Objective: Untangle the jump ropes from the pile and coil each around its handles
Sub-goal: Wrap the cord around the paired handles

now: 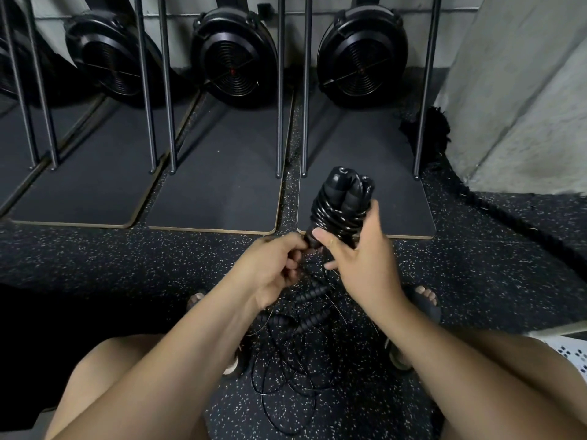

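Note:
A black jump rope (341,201) is coiled round its two black handles, which stand side by side and point away from me. My right hand (359,252) holds this bundle from the right, thumb against its lower end. My left hand (273,265) pinches the thin black cord just below the bundle. On the floor between my feet lies a tangled pile of jump ropes (295,354), with ribbed black handles (309,312) near its top and loose thin loops spreading toward me.
Three upright rowing machines with black fan housings (235,58) stand on dark mats (216,185) ahead, framed by metal rails. A thick black battle rope (495,214) runs along the right by a concrete pillar (524,90). My knees and sandalled feet flank the pile.

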{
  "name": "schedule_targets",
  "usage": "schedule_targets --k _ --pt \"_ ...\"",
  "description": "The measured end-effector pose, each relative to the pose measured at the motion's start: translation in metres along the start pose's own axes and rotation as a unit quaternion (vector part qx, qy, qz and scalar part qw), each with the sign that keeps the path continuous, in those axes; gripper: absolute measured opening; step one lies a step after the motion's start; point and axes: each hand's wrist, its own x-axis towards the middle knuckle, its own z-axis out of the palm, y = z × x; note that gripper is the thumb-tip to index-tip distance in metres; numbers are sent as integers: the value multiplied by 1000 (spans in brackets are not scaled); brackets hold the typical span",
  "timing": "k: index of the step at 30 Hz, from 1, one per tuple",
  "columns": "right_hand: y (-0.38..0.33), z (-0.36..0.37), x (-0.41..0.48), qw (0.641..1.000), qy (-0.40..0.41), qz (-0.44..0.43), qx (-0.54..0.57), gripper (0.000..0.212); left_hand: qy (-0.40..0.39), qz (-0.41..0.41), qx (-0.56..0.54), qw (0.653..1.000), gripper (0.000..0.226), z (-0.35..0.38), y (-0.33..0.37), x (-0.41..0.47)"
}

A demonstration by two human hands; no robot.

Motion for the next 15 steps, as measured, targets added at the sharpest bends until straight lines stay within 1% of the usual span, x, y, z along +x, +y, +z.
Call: schedule_targets --k 1,2,4,8,11,13,14,15 --pt "-1 0 1 1000 -11 15 15 51 18 27 24 999 5 -1 0 0" --pt "0 -1 3 1000 -14 12 3 50 35 49 44 997 5 -1 0 0" --pt "0 -3 3 999 -17 -9 -26 49 47 64 62 995 7 -2 1 2" --pt "1 -1 -2 993 -8 -61 -101 47 30 21 38 999 4 -1 4 4" --pt "-1 -1 0 992 -10 -74 -105 47 39 12 43 998 9 0 6 7" --pt "1 -5 3 993 -43 -69 -82 46 38 -1 35 999 22 -2 7 10" --pt "2 -7 5 993 -65 -64 -71 46 38 -4 36 999 25 -4 6 11" --pt "1 -8 6 992 -86 -62 -65 46 45 4 51 998 22 -5 5 11"
